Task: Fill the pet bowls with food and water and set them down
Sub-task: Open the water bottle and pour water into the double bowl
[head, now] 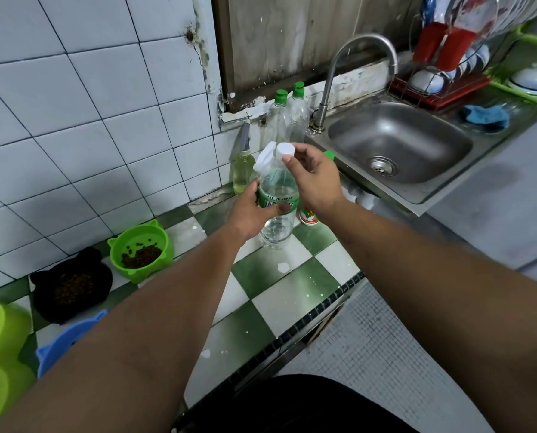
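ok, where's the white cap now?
Head view, centre: white cap is pinched in the right hand, just above the water bottle, left of the sink.

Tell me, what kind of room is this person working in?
Most likely a home kitchen: a steel sink with a curved tap, a dish rack beside it, and a tiled counter holding a green pet bowl of kibble.
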Demonstrator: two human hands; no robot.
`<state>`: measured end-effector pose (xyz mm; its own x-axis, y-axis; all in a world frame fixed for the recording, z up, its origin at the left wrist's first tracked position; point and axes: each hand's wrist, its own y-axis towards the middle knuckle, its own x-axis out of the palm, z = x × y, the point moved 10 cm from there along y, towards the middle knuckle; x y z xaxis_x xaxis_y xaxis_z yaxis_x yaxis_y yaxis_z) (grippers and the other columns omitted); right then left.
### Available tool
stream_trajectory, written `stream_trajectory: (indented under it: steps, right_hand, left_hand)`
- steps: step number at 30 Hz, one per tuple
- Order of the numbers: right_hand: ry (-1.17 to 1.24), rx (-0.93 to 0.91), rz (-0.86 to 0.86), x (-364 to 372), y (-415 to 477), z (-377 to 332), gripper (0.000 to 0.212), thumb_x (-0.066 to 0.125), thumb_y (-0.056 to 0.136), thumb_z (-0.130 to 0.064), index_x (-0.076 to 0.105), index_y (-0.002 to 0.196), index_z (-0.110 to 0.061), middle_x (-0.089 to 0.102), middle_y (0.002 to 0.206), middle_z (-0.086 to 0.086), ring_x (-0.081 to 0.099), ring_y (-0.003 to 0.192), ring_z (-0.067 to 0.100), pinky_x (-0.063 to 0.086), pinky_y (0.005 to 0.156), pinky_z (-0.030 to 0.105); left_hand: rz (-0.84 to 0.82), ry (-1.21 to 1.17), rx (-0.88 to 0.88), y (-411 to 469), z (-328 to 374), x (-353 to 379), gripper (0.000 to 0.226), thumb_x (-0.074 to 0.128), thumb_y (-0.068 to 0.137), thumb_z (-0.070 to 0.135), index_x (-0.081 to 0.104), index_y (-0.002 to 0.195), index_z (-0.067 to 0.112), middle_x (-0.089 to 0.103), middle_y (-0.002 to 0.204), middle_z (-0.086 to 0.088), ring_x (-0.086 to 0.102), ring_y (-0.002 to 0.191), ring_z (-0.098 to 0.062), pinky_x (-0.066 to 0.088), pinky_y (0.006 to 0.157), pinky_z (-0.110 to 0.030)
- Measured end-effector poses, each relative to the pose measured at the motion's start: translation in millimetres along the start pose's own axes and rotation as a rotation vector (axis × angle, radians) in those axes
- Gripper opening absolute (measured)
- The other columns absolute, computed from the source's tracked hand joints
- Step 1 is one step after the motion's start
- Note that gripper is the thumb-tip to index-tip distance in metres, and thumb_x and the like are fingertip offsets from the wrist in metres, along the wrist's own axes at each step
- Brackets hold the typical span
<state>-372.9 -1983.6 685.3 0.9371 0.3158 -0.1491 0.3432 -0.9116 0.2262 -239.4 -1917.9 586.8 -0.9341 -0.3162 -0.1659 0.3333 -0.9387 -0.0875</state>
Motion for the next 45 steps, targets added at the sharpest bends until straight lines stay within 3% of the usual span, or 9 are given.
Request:
stream_trajectory:
  steps: [5,8,14,19,30,35,37,42,45]
  right_hand:
    - [-0.04,0.005,0.064,1,-2,-6,0.043,0.082,0.074,-0.048,0.062,0.102,-0.023,0.074,0.099,-0.003,0.071,0.094,0.011,0.059,0.087,0.04]
    - [-0.104,-0.022,0.104,0,0,-12,0.037,0.082,0.074,-0.045,0.052,0.09,-0.028,0.07,0.09,-0.004,0.065,0.082,0.008,0.058,0.079,0.037]
    - [-0.136,-0.056,0.022,1,7,-17,0.025,0.074,0.088,-0.028,0.065,0.107,-0.016,0.07,0.099,0.0,0.066,0.094,0.014,0.056,0.084,0.028]
    - [-0.146,-0.08,-0.044,4,8,-19,0.022,0.061,0.098,-0.019,0.063,0.118,-0.012,0.066,0.103,-0.005,0.059,0.089,-0.006,0.049,0.08,0.009]
    - [-0.134,-0.143,0.004,-1,11,-20,0.028,0.058,0.098,-0.03,0.063,0.122,-0.017,0.064,0.117,0.006,0.064,0.102,0.011,0.056,0.091,0.031]
    - [-0.16,-0.091,0.254,-41,-10,10,0.026,0.059,0.098,-0.026,0.062,0.121,-0.015,0.057,0.118,0.005,0.058,0.103,0.017,0.045,0.086,0.011]
    - [-0.232,-0.074,0.279,-51,-24,28,0.026,0.06,0.097,-0.024,0.063,0.12,-0.013,0.053,0.113,0.002,0.055,0.106,0.02,0.044,0.094,0.019]
    - [-0.359,0.009,0.195,-49,-50,79,0.027,0.061,0.096,-0.024,0.065,0.119,-0.01,0.055,0.107,0.003,0.053,0.107,0.023,0.044,0.096,0.034]
    - [-0.383,0.096,0.135,-39,-60,106,0.03,0.062,0.096,-0.026,0.066,0.121,-0.01,0.059,0.113,0.009,0.054,0.109,0.024,0.046,0.097,0.036]
  left_hand:
    - [-0.014,0.018,0.001,0,0,0,0.092,0.095,0.05,0.049,0.056,0.132,0.03,0.074,0.118,0.013,0.068,0.113,-0.008,0.052,0.105,-0.044]
    - [-0.025,0.029,0.002,0,0,1,0.091,0.095,0.049,0.05,0.057,0.13,0.032,0.074,0.117,0.015,0.068,0.112,-0.008,0.052,0.105,-0.045]
    - [-0.029,0.015,0.008,0,3,-1,0.086,0.096,0.06,0.04,0.055,0.134,0.027,0.073,0.122,0.011,0.066,0.117,-0.009,0.05,0.107,-0.044]
    - [-0.036,-0.013,0.009,3,3,2,0.084,0.095,0.067,0.029,0.053,0.138,0.023,0.072,0.124,0.009,0.066,0.118,-0.008,0.05,0.108,-0.04]
    - [-0.054,-0.005,0.004,3,2,2,0.089,0.095,0.066,0.032,0.049,0.142,0.022,0.07,0.13,0.007,0.064,0.121,-0.007,0.049,0.11,-0.037]
    - [-0.052,0.019,0.01,3,2,3,0.091,0.092,0.072,0.026,0.044,0.148,0.021,0.064,0.138,0.005,0.06,0.125,-0.009,0.048,0.108,-0.032]
    - [-0.053,0.012,0.016,2,2,4,0.09,0.092,0.073,0.024,0.044,0.149,0.02,0.063,0.139,0.005,0.06,0.125,-0.008,0.048,0.106,-0.028]
    - [-0.047,-0.002,0.021,2,-3,5,0.096,0.094,0.069,0.031,0.042,0.15,0.023,0.062,0.141,0.006,0.059,0.128,-0.007,0.049,0.108,-0.032]
    - [-0.046,0.006,0.027,3,-3,4,0.099,0.094,0.067,0.037,0.042,0.151,0.024,0.061,0.141,0.007,0.058,0.129,-0.007,0.048,0.111,-0.036]
